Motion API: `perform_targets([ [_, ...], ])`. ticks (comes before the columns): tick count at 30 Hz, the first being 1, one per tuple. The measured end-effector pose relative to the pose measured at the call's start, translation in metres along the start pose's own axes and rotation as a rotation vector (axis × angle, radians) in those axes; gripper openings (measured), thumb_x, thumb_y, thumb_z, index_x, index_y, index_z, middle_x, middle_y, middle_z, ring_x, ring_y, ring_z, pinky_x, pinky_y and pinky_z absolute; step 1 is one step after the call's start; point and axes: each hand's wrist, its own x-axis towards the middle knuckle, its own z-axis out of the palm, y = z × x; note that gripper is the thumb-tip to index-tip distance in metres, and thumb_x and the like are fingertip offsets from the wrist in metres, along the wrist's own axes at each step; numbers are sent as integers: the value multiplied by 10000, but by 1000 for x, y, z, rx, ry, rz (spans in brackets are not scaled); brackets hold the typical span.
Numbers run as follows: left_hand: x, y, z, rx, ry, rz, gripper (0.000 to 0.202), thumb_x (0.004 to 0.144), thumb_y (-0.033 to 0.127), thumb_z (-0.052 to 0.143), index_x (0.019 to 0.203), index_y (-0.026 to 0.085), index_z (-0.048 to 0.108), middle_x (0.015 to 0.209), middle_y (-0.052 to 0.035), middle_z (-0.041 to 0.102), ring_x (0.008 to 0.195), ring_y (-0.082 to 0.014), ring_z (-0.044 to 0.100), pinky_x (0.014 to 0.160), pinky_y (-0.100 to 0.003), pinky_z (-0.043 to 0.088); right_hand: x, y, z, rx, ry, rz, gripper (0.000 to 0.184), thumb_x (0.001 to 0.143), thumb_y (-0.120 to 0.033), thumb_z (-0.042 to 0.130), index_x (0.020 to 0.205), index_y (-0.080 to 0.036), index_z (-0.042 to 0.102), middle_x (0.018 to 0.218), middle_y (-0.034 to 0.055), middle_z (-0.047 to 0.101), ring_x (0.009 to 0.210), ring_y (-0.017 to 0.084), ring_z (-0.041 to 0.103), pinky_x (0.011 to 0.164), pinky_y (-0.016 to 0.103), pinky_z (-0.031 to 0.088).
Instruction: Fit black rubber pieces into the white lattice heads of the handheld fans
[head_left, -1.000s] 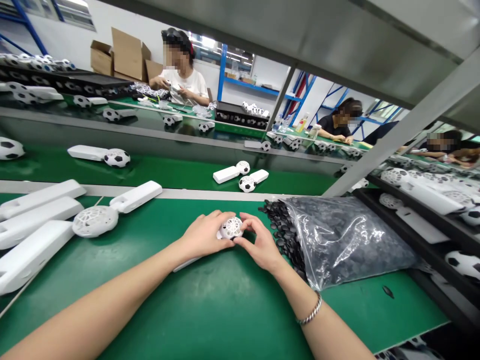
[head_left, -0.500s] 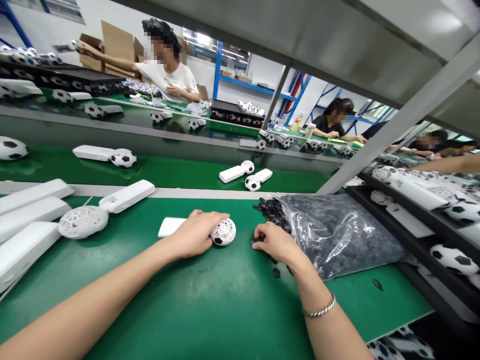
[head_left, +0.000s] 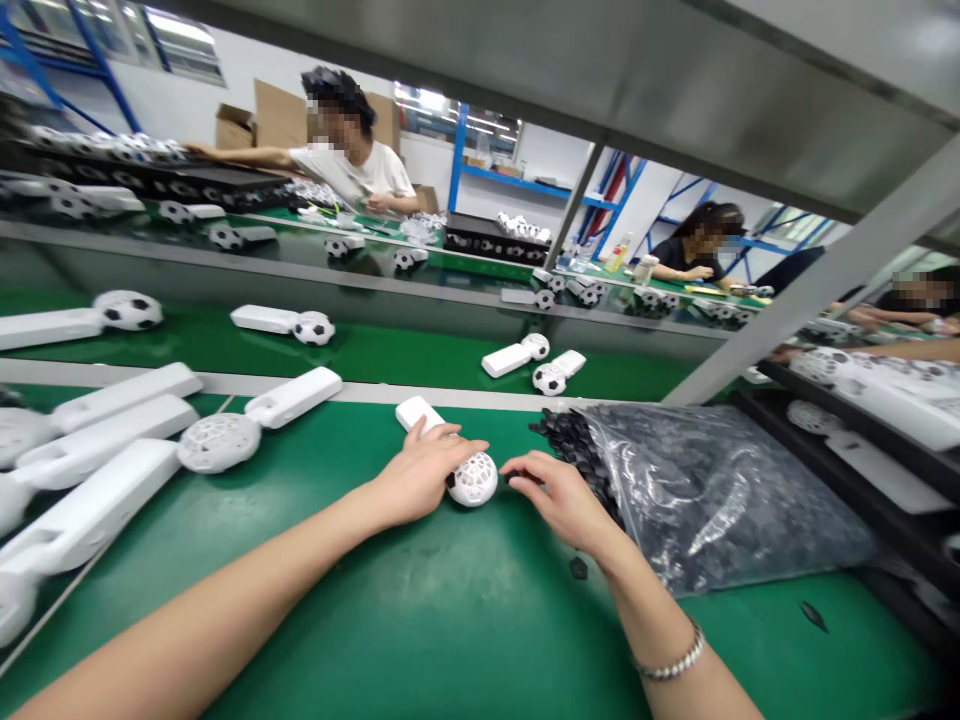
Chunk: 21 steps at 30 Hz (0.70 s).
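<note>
My left hand lies over a white handheld fan on the green table, fingers wrapped round the neck just behind its round mesh head; the white handle pokes out beyond my fingers. My right hand sits just right of the fan head, fingers curled in a pinch on a small black piece I can barely make out. It rests at the mouth of a clear plastic bag full of small black pieces that spill out toward it.
Several white fan bodies lie at the left, one with a mesh head. Football-patterned fans ride the green belt behind. A loose black piece lies near my right wrist. Other people work across the line. Trays of fans stand at right.
My right hand left the fan head, reached to the black pieces at the bag mouth, and has come back toward the fan. My left hand turned the fan so its handle points away.
</note>
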Motion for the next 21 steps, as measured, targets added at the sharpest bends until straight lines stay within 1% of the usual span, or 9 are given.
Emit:
perform_targets([
  [2, -2, 3, -2, -51, -29, -24, 676, 680, 109, 510, 1306, 283, 325, 1301, -34, 452, 1288, -274, 226, 1049, -553, 44, 0, -2, -1, 8, 27, -20, 171, 859, -166, 488, 926, -244, 625, 881, -17, 609, 821, 127, 559, 743, 230, 408],
  [4, -3, 6, -3, -106, -36, -32, 757, 642, 316, 646, 1319, 257, 311, 1316, -57, 435, 1298, -306, 191, 1053, -558, 15, 0, -3, -1, 38, 61, -20, 156, 853, -191, 508, 924, -254, 631, 880, -20, 620, 817, 134, 565, 741, 232, 412],
  [6, -3, 8, -3, -157, -13, -48, 779, 625, 490, 656, 1301, 258, 346, 1294, -58, 460, 1297, -310, 193, 1054, -556, -1, -1, -3, 0, 75, 89, -12, 122, 837, -209, 538, 903, -250, 632, 869, -18, 627, 801, 143, 568, 733, 238, 417],
  [7, -2, 8, -3, -175, 0, -54, 747, 636, 522, 639, 1284, 265, 371, 1280, -51, 476, 1295, -303, 202, 1057, -551, -2, -1, -3, 1, 91, 99, -11, 101, 829, -215, 550, 887, -243, 628, 861, -14, 627, 793, 147, 568, 728, 243, 419],
  [9, -1, 7, -3, -195, 17, -52, 682, 650, 503, 638, 1252, 278, 412, 1261, -39, 494, 1288, -291, 225, 1063, -537, 1, -2, -4, 2, 109, 95, -38, 68, 825, -218, 555, 855, -224, 616, 847, 1, 616, 791, 156, 559, 717, 251, 417],
  [12, 0, 5, -2, -195, 24, -43, 661, 645, 460, 655, 1238, 273, 431, 1256, -40, 495, 1284, -283, 238, 1069, -522, 8, -3, -9, 5, 121, 47, -95, 52, 837, -205, 530, 843, -200, 581, 825, 14, 572, 765, 151, 530, 678, 247, 408],
  [17, -1, 3, -1, -189, 18, -35, 645, 667, 491, 627, 1239, 268, 430, 1242, -49, 505, 1289, -277, 231, 1065, -529, 5, -4, -15, 13, 163, -28, -78, 31, 849, -193, 511, 828, -188, 534, 743, -10, 541, 670, 122, 492, 602, 222, 380],
  [19, -1, 3, -1, -189, 23, -34, 640, 669, 492, 626, 1238, 273, 431, 1242, -43, 507, 1288, -277, 233, 1064, -533, 6, -4, -16, 18, 166, -19, -87, 39, 841, -181, 523, 809, -189, 543, 731, -14, 539, 667, 120, 488, 598, 221, 374],
  [21, 0, 3, 0, -185, 32, -40, 659, 653, 481, 643, 1241, 270, 431, 1253, -46, 498, 1286, -278, 235, 1064, -536, 8, -3, -17, 23, 170, 25, -92, 50, 820, -160, 545, 778, -187, 553, 744, -9, 524, 685, 121, 483, 613, 223, 378],
])
